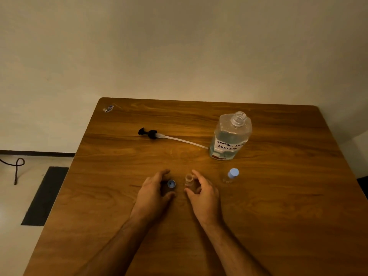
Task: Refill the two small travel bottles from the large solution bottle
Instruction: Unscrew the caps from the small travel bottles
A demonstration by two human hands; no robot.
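A small clear travel bottle (188, 179) stands uncapped near the middle of the wooden table (278, 216). My right hand (204, 193) curls around it, forefinger against its neck and thumb at its base. Its blue cap (171, 184) lies upturned on the table between the spread thumb and forefinger of my left hand (152, 191), which does not touch it. A second travel bottle (231, 176), with its blue cap on, stands to the right. Behind it the large solution bottle (231, 136) stands open, partly filled, with a handwritten label.
The black pump head with its long white tube (152, 134) lies on the table left of the large bottle. A small sticker (108, 108) marks the far left corner. Left of the table edge are a dark floor mat (45, 196) and a cord (18, 166).
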